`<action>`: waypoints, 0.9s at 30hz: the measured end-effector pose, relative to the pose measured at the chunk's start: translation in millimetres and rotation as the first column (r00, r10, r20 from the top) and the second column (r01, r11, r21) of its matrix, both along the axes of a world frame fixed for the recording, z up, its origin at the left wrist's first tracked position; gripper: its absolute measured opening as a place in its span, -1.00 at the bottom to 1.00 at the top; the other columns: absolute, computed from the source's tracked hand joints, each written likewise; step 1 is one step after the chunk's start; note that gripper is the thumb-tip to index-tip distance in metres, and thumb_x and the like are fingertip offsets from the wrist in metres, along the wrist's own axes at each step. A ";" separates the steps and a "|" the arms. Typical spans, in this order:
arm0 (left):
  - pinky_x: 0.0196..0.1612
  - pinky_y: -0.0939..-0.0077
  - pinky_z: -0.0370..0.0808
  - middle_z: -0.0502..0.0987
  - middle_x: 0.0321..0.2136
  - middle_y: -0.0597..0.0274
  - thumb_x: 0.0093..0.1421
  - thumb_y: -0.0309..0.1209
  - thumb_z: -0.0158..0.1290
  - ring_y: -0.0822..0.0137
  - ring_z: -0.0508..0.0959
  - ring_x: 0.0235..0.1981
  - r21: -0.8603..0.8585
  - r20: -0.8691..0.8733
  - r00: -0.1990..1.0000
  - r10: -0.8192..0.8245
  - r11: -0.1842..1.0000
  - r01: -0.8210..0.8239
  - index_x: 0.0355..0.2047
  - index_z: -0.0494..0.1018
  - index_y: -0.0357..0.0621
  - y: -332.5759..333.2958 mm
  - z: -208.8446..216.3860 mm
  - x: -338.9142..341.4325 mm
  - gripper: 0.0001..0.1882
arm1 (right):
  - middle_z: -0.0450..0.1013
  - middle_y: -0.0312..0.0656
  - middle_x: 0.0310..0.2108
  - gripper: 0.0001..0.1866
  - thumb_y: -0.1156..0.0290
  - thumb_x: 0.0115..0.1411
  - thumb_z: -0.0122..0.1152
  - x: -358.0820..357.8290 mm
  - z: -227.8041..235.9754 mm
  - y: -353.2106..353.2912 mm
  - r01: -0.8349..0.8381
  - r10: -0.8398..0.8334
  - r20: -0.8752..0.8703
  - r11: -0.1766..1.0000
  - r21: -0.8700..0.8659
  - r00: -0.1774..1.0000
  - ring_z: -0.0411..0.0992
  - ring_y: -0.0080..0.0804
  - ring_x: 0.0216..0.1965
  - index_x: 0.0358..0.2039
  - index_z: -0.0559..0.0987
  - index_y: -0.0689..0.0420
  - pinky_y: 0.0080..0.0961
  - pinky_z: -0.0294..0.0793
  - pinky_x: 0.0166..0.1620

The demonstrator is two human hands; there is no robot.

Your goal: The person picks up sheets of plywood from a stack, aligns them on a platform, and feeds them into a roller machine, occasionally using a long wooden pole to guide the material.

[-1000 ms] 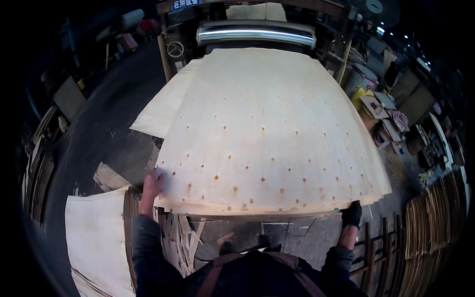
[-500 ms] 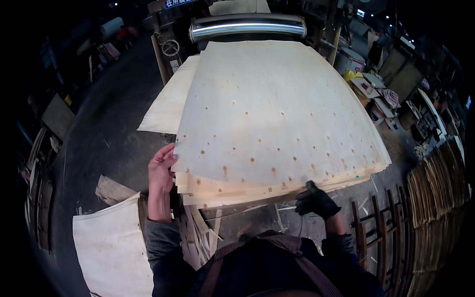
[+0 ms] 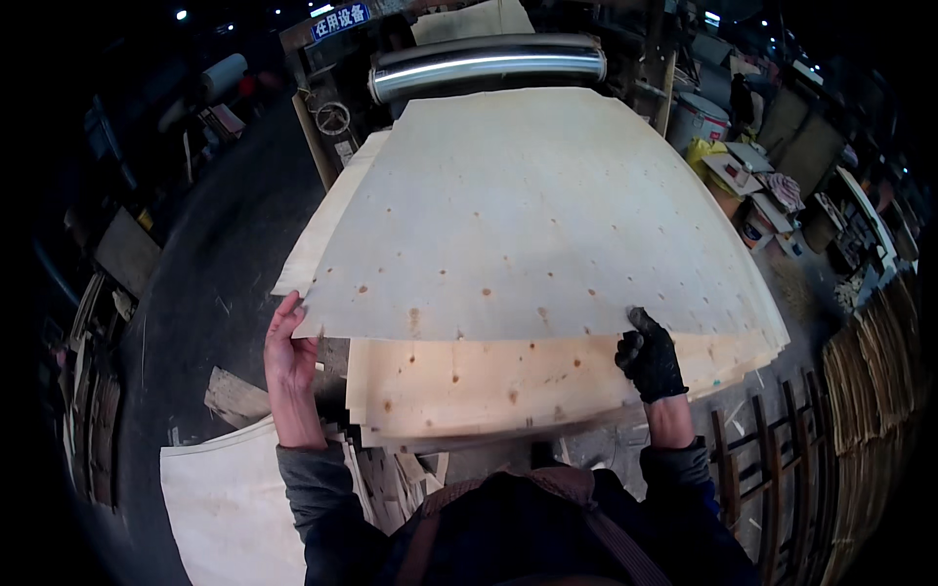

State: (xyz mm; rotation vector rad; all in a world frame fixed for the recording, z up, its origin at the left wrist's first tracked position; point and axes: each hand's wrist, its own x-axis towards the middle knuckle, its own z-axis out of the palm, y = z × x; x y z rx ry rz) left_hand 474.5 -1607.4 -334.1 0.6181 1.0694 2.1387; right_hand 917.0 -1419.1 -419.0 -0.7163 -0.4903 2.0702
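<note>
A large, thin, pale wood veneer sheet (image 3: pixel 518 225) with brown knots lies over a stack of veneer sheets (image 3: pixel 469 376), whose near part shows below the lifted near edge. My left hand (image 3: pixel 291 347), bare, pinches the sheet's near left corner, out past the stack's left side. In a dark glove, my right hand (image 3: pixel 648 358) is closed on the near edge toward the right, thumb on top. Another pale sheet (image 3: pixel 327 220) sticks out from under the left side.
Behind the stack lies a shiny metal roller (image 3: pixel 489 68) of a machine with a handwheel (image 3: pixel 332 118). At lower left is another pale veneer piece (image 3: pixel 225 498). A metal rack (image 3: pixel 772 469) and upright stacked brown sheets (image 3: pixel 870 391) stand at right. A drum (image 3: pixel 699 119) is farther back.
My left hand has drawn the sheet's corner leftward, baring more of the stack beneath. My right hand has risen from below the stack's edge and taken hold of the sheet's near edge.
</note>
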 end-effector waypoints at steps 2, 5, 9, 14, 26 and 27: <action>-0.31 0.48 0.55 0.46 -0.29 0.09 0.11 -0.56 -0.09 0.30 0.53 -0.32 0.028 0.036 0.999 0.007 1.000 -0.008 -0.12 0.30 -0.31 18.1 -5.8 -8.4 -0.70 | 0.25 -0.40 -0.79 -0.86 0.26 0.08 0.12 -9.7 19.8 28.7 -0.040 0.039 0.025 0.999 0.033 0.999 0.23 -0.49 -0.76 -0.55 0.37 -0.11 -0.53 0.23 -0.64; -0.25 0.38 0.52 0.44 -0.25 0.08 0.13 -0.48 -0.08 0.29 0.50 -0.26 -0.062 0.030 0.999 0.024 0.998 -0.022 -0.10 0.28 -0.32 43.3 -20.5 -10.9 -0.68 | 0.18 -0.43 -0.82 -0.75 0.23 0.09 0.11 -40.0 23.2 86.3 -0.065 0.067 0.116 0.998 -0.026 0.991 0.15 -0.54 -0.78 -0.67 0.32 -0.11 -0.61 0.14 -0.67; -0.11 0.23 0.43 0.39 -0.14 -0.01 0.12 -0.34 -0.04 0.18 0.45 -0.15 -0.475 -0.336 0.935 0.112 0.837 -0.271 -0.05 0.24 -0.35 68.9 -85.4 -5.0 -0.57 | 0.28 -0.36 -0.73 -0.85 0.25 0.14 0.00 -71.5 -14.6 179.5 -0.241 0.237 0.069 0.968 0.068 0.969 0.26 -0.46 -0.70 -0.56 0.36 -0.08 -0.49 0.31 -0.58; 0.10 0.20 0.17 0.10 0.08 -0.31 0.01 -0.29 0.04 -0.08 0.17 0.10 -0.430 -0.886 0.198 -0.420 0.581 -0.691 0.04 0.13 -0.44 73.9 -146.2 41.1 -0.35 | 0.28 -0.35 -0.72 -0.83 0.26 0.17 -0.05 -130.7 -55.1 268.5 -0.276 0.289 -0.128 0.955 0.109 0.949 0.28 -0.44 -0.68 -0.56 0.35 -0.06 -0.46 0.33 -0.57; -0.24 0.52 0.43 0.46 -0.20 0.02 0.01 -0.54 -0.04 0.28 0.50 -0.25 -0.689 -0.487 0.841 -0.237 0.696 -0.203 -0.05 0.31 -0.36 62.2 -136.4 -0.1 -0.56 | 0.38 -0.02 -0.15 -0.73 0.48 0.12 0.02 -159.6 -56.1 218.4 -0.368 0.367 0.035 0.918 0.148 0.930 0.38 -0.13 -0.12 -0.13 0.33 0.14 -0.12 0.38 -0.03; -0.29 0.57 0.44 0.49 -0.23 0.09 0.00 -0.59 -0.06 0.35 0.52 -0.30 -0.684 -0.418 0.882 -0.218 0.714 -0.148 -0.06 0.33 -0.34 54.8 -119.7 5.1 -0.58 | 0.37 -0.01 -0.17 -0.69 0.47 0.12 0.00 -151.1 -53.0 182.7 -0.398 0.385 0.104 0.900 0.178 0.917 0.38 -0.12 -0.12 -0.09 0.30 0.13 -0.12 0.39 -0.05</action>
